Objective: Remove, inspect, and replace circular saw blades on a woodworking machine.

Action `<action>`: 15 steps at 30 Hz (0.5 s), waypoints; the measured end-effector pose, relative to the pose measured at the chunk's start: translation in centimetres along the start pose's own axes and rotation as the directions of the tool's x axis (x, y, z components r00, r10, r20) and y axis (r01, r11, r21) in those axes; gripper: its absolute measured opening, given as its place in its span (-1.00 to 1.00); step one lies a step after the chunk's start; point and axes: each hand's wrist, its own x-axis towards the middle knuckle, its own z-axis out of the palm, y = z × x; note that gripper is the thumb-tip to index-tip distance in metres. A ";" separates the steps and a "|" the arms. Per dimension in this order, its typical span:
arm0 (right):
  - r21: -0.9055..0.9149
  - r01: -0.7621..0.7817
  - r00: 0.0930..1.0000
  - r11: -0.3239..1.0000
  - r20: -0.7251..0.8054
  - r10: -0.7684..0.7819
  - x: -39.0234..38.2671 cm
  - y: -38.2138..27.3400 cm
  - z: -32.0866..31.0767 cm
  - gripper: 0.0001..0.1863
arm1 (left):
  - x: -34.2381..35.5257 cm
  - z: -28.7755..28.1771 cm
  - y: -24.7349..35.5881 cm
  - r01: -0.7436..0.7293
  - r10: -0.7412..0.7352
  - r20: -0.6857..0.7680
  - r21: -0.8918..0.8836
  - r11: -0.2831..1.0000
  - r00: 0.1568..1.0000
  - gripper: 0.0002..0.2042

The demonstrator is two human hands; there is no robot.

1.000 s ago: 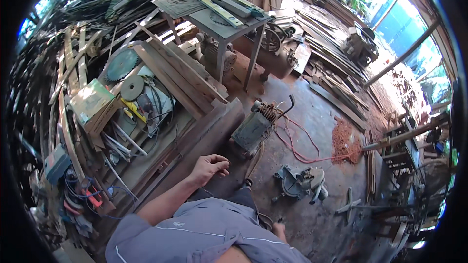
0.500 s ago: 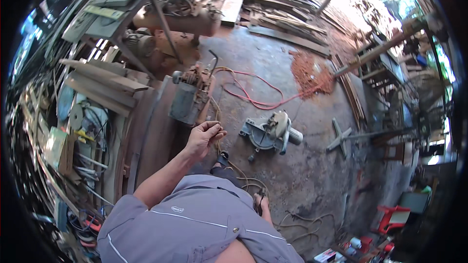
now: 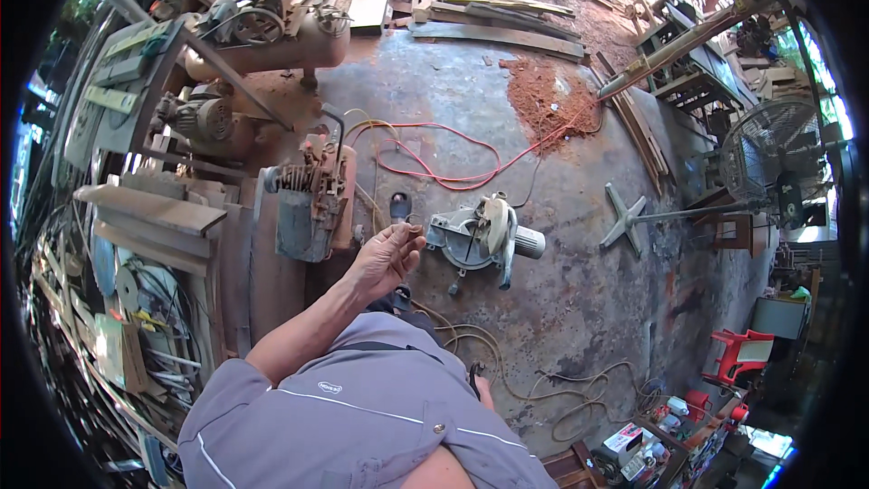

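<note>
Head view: the left hand hung closed above the grey concrete floor.
A grey, round-guarded metal mitre saw stood at its three o'clock; the right hand, at five o'clock, was too hidden to tell its grip.

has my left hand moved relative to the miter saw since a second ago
Yes. In this view your left hand has moved closer to the miter saw, now showing just beside its left edge instead of across a wider gap.
</note>
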 end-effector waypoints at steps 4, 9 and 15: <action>-0.084 -0.054 0.997 0.995 0.045 0.058 -0.8 1.3 0.0 -0.54 | 8.1 1.0 3.6 0.061 -0.060 0.022 -0.021 0.998 0.998 -0.77; -0.105 -0.074 0.992 0.992 0.097 0.084 -0.5 -13.3 4.3 -0.51 | 19.3 5.1 10.1 0.119 -0.121 0.000 0.152 0.981 0.993 -0.79; -0.071 -0.110 0.986 0.991 0.116 0.117 0.6 -24.9 6.3 -0.41 | 29.8 13.0 18.9 0.060 -0.128 0.140 0.410 0.910 0.982 -0.75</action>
